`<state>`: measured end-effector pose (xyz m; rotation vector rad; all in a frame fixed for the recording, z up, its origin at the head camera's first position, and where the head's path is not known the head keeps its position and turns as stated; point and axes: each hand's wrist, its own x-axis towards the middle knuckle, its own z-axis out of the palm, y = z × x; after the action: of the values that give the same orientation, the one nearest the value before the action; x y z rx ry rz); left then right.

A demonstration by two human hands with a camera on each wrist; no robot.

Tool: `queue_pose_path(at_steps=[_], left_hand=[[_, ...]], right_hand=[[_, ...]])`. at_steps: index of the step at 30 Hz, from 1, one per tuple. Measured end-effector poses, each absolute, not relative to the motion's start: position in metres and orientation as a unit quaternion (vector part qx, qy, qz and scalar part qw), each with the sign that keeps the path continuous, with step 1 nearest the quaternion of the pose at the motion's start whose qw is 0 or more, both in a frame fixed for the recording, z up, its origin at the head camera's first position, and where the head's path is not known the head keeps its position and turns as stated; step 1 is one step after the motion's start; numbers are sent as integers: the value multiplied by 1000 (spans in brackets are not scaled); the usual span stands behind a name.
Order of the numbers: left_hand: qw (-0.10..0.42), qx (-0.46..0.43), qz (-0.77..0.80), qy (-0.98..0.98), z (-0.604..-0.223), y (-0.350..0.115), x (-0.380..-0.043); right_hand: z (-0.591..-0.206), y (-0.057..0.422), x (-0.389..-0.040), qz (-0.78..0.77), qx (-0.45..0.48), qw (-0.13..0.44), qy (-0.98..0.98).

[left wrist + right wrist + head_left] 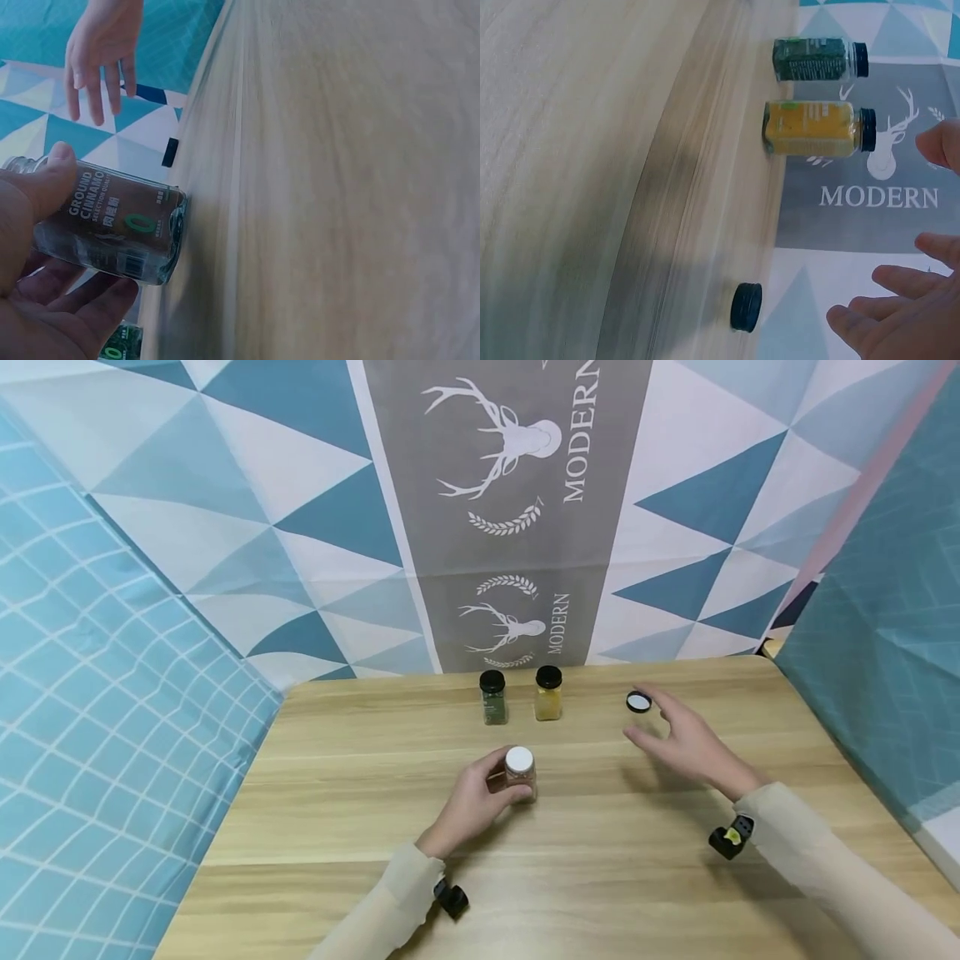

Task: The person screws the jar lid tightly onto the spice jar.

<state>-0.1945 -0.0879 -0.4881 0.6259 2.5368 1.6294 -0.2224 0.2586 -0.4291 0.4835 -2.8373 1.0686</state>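
My left hand (476,802) grips a glass jar labelled ground cinnamon (120,214), thumb on one side and fingers on the other. The jar's black cap is off, and a white top (519,759) shows at its mouth in the head view. To the right, my right hand (686,743) hovers over the table with fingers spread and nothing between them. Near its fingertips a black cap (746,307) lies on the table, its white inside facing up in the head view.
Toward the back of the wooden table (360,827) stand two capped spice jars, one with green contents (493,705) and one with yellow contents (548,700). Behind them hangs a patterned cloth (495,543). Blue cloth (97,693) borders the left side.
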Motion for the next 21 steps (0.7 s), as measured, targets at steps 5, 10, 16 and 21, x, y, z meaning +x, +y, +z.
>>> queue_pose_path(at_steps=[5,10,16,21], left_hand=[[17,207,535,819,-489,-87,-193],[20,205,524,826,-488,-87,-193],[32,207,514,832,-489,-86,-192],[38,206,517,830,-491,-83,-190]], right_hand=[[-427,262,-230,344,139,24,-928],[-423,266,-240,343,115,-7,-932],[-424,269,-259,357,91,-29,-929],[-432,272,-270,375,79,-36,-923]])
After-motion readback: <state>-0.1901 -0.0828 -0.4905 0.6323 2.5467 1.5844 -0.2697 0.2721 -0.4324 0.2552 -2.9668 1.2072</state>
